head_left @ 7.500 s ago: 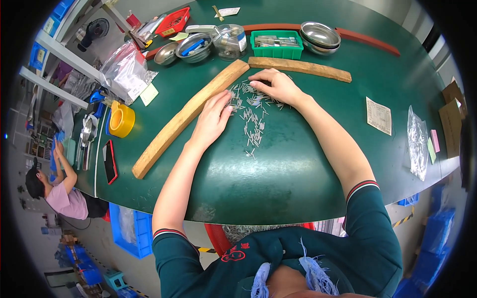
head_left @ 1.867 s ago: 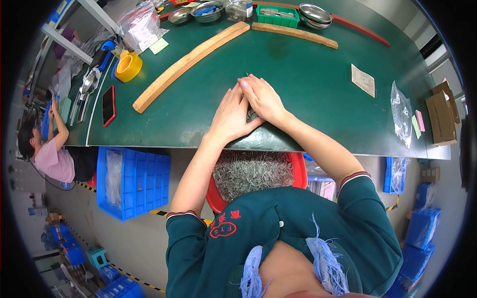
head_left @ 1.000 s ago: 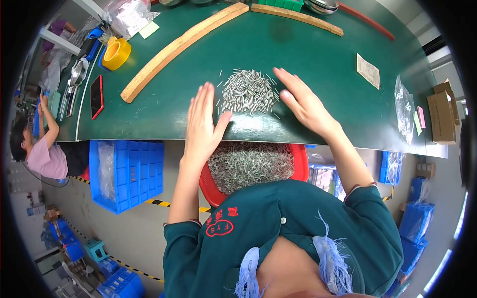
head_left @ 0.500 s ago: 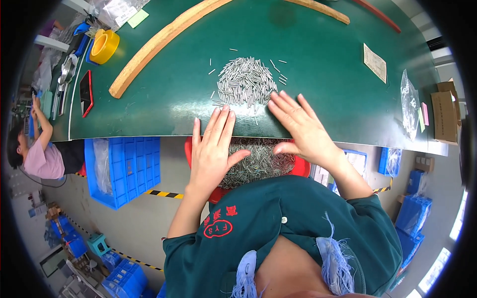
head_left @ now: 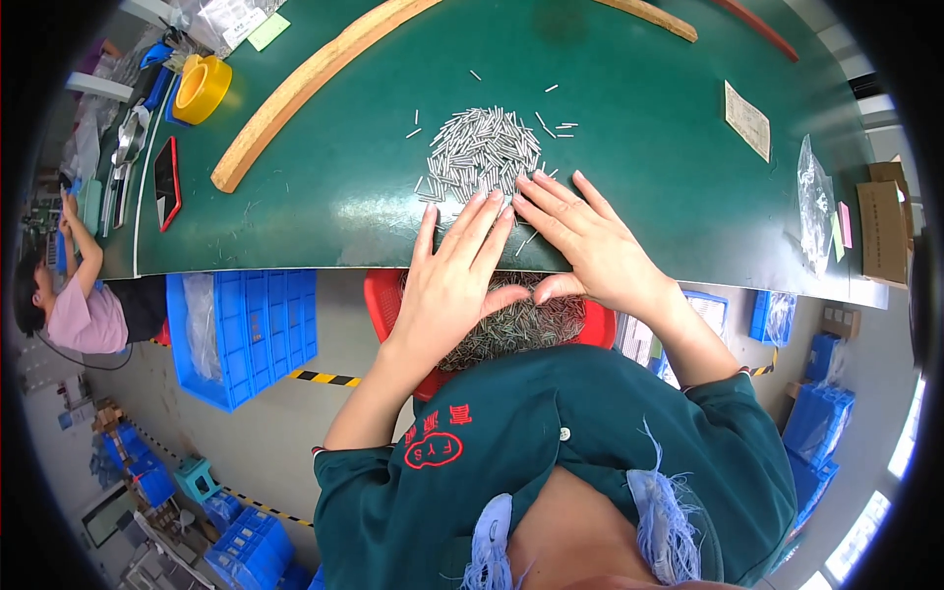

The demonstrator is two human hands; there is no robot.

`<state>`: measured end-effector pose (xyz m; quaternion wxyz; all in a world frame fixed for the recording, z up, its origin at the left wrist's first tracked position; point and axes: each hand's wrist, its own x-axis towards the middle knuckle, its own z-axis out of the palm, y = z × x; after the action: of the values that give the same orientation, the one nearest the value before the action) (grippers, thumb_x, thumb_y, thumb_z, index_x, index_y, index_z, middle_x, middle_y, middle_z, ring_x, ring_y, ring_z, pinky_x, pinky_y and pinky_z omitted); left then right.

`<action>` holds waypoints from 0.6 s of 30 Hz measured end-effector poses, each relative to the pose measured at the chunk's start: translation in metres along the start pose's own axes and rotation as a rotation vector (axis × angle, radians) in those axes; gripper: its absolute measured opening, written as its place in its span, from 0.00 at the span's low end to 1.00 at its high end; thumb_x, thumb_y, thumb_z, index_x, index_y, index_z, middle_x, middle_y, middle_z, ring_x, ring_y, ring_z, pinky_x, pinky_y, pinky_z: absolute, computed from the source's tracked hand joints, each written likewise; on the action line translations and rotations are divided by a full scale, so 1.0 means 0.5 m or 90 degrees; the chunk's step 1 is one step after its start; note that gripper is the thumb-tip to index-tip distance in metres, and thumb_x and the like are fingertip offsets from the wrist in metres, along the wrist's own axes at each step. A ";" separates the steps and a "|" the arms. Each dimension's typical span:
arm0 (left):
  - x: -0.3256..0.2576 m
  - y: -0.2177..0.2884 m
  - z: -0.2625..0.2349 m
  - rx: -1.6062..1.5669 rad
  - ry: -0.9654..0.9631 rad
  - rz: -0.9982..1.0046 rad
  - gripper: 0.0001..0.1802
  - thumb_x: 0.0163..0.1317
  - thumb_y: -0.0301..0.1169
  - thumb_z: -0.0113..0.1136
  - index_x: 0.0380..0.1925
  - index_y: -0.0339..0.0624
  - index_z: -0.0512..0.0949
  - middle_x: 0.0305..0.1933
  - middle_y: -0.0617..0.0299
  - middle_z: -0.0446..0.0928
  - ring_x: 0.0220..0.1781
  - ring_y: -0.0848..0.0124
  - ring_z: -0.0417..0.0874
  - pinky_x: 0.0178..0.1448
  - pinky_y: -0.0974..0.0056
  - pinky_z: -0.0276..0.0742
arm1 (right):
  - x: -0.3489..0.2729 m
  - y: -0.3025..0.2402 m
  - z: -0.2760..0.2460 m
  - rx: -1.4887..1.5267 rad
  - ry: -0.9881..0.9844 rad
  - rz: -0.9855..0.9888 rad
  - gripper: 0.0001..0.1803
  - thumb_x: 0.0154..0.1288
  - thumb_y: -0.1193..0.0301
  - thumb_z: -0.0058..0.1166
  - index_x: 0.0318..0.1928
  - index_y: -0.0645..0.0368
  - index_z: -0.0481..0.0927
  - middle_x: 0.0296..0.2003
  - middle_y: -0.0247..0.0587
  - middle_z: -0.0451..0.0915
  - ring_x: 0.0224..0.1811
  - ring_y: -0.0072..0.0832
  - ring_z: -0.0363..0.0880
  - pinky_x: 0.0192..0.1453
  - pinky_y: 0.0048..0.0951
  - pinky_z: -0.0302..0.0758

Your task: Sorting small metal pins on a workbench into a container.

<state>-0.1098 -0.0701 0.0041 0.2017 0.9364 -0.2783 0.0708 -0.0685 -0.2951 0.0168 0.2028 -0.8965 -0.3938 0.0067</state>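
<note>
A heap of small silvery metal pins [head_left: 482, 147] lies on the green tabletop, with several loose pins scattered round it. My left hand [head_left: 450, 285] is flat with fingers apart, its fingertips at the near edge of the heap. From the right, my right hand [head_left: 590, 241] reaches in, also flat and open, fingertips at the heap's near right edge. The two hands nearly meet at the index fingers and thumbs. Below the table edge, between my body and the table, a red basin [head_left: 382, 295] holds a mass of similar pins; my hands partly cover it.
Curved wooden strips [head_left: 295, 98] lie across the table's far side. At left are yellow tape rolls [head_left: 204, 90] and a red-edged phone [head_left: 168, 185]. A paper slip [head_left: 747, 122] and plastic bag [head_left: 813, 206] lie right. Blue crates [head_left: 246, 334] stand below; a person [head_left: 79, 295] sits far left.
My left hand has moved right and slightly forward; my right hand has shifted left and slightly forward. The gap between them has narrowed, and some loose pins round the heap lie differently.
</note>
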 end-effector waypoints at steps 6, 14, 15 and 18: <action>-0.033 0.005 -0.011 -0.047 -0.061 0.028 0.44 0.53 0.52 0.65 0.66 0.38 0.69 0.72 0.55 0.66 0.75 0.61 0.65 0.76 0.40 0.51 | -0.022 0.002 -0.003 0.070 -0.080 -0.045 0.53 0.49 0.37 0.56 0.70 0.58 0.66 0.70 0.44 0.65 0.77 0.35 0.56 0.79 0.50 0.49; -0.068 -0.026 -0.021 -0.006 -0.027 -0.079 0.47 0.51 0.51 0.68 0.70 0.42 0.65 0.75 0.52 0.62 0.77 0.55 0.60 0.77 0.41 0.50 | -0.025 0.003 -0.014 0.019 -0.098 -0.057 0.55 0.47 0.38 0.57 0.72 0.55 0.63 0.72 0.43 0.63 0.76 0.38 0.58 0.79 0.51 0.50; -0.079 -0.025 -0.019 -0.006 -0.037 -0.062 0.48 0.51 0.50 0.69 0.70 0.42 0.65 0.75 0.53 0.62 0.77 0.55 0.60 0.77 0.42 0.50 | -0.031 0.002 -0.016 0.021 -0.099 -0.058 0.55 0.47 0.38 0.57 0.72 0.55 0.63 0.72 0.43 0.63 0.76 0.38 0.58 0.79 0.51 0.50; -0.096 -0.020 -0.018 -0.054 -0.028 -0.046 0.48 0.50 0.49 0.70 0.70 0.41 0.64 0.74 0.53 0.63 0.77 0.56 0.61 0.77 0.42 0.50 | -0.045 0.004 -0.026 0.097 -0.090 -0.060 0.55 0.46 0.38 0.58 0.72 0.55 0.63 0.72 0.43 0.63 0.76 0.38 0.58 0.79 0.51 0.50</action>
<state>-0.1443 -0.0350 -0.0027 0.2373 0.9377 -0.2517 0.0311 -0.0806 -0.3169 0.0248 0.2424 -0.8562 -0.4472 0.0900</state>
